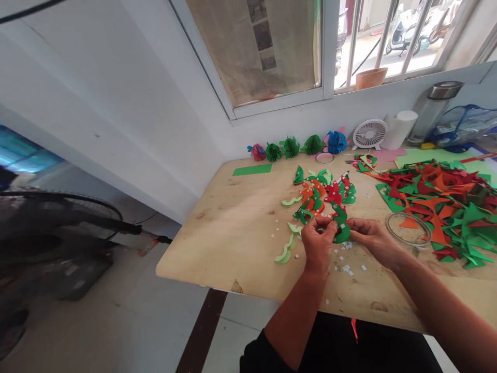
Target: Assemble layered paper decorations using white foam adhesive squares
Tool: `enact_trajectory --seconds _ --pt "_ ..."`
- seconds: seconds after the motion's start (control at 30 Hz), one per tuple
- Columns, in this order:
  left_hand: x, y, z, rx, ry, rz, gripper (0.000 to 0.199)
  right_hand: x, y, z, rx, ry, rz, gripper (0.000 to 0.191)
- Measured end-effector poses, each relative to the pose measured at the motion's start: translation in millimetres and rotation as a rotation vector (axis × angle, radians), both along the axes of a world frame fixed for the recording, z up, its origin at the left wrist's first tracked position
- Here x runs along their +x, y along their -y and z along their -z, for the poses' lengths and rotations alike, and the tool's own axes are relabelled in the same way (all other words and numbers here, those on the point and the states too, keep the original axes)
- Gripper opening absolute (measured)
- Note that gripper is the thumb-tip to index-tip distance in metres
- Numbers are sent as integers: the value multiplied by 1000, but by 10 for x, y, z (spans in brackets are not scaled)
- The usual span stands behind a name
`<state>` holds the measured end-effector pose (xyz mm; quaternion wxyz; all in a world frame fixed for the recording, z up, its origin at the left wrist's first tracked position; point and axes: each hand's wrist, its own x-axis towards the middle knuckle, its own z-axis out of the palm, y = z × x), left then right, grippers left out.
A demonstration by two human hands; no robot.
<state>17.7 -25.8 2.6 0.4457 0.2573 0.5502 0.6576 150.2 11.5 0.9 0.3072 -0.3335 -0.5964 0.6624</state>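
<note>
Your left hand (319, 241) pinches the green wavy paper cutout (341, 234) between thumb and fingers, and your right hand (368, 237) has its fingertips together on the cutout's right edge, just above the table (217, 223). White squares already dot this piece; more loose white squares (347, 268) lie beneath and nearer you. Just beyond, orange cutouts (306, 194) and red cutouts (333, 192) bear squares too, so that group looks prepared but not assembled, while pale green wavy strips (285, 253) lie loose to the left. Five paper ornaments, among them a blue one (336, 142), stand along the far edge, apparently complete. On the right, a tape roll (407, 243) and the paper offcuts (438, 191) crowd your elbow room; the near edge runs under your forearms. Your widest open room is leftward, up to the rounded near-left corner.
</note>
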Motion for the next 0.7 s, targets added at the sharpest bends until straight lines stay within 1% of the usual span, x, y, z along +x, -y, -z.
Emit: enact_trajectory --seconds 0.1,0.27,0.43,0.57,0.7 --pt "18 5 14 4 30 -7 17 0 1 8 1 -1 -4 34" --pt "56 39 -26 20 93 -44 20 -18 14 -8 10 26 11 42" --pt "61 65 -72 60 124 -72 21 -37 33 -54 -9 3 -17 41" --pt "43 87 -113 86 164 -15 31 -40 44 -82 -43 -29 -29 41" --pt "16 121 -138 89 146 22 20 -40 47 -80 -61 -30 -49 38"
